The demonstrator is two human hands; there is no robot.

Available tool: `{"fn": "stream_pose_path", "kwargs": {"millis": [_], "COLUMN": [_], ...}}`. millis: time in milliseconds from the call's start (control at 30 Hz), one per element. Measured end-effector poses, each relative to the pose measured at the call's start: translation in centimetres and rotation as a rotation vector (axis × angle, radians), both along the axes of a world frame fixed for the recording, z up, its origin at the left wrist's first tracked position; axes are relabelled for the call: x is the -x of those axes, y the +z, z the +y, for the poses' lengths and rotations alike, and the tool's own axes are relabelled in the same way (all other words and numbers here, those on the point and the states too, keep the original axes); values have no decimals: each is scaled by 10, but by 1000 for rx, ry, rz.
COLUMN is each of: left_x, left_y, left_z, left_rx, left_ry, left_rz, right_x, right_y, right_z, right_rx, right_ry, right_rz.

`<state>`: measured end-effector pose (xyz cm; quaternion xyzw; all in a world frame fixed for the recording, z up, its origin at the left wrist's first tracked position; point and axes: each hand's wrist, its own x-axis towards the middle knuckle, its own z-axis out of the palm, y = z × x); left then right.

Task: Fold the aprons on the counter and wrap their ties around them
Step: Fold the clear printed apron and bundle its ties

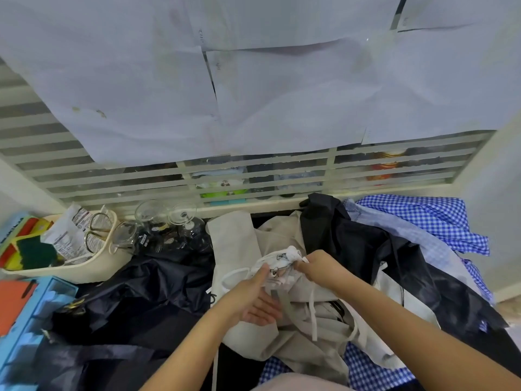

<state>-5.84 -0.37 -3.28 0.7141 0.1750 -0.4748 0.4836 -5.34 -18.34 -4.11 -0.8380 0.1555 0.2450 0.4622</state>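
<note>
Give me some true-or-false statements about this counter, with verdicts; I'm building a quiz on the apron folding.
1. The right hand pinches the white bundle. True.
2. The blue checked apron lies left of the hands. False: it lies to their right.
3. Several clear glasses stand beside the cream basket. True.
4. The scissors lie on the dark apron. False: they sit in the basket.

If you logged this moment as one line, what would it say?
stage: wrapping ties | left hand: touches white apron bundle | right hand: grips it | underneath: beige apron, unfolded
</note>
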Motion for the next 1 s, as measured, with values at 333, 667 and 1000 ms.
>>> {"fn": "stream_pose_path", "kwargs": {"millis": [333, 667, 1000], "left_x": [-26, -52, -63], "left_y": [-11, -51, -69], "left_z": [-6, -5, -24], "left_rx": [-508, -131, -401], "left_ry": [-952, -1011, -1362], "left_rz": [-1182, -383, -123], "right_x": [-19, 1, -2], "right_y": [-5, -25, -56], "right_z": [-8, -21, -17], "right_rx": [-132, 217, 346], "right_ry": [30, 548, 872], "right_rz": [239, 139, -161]}}
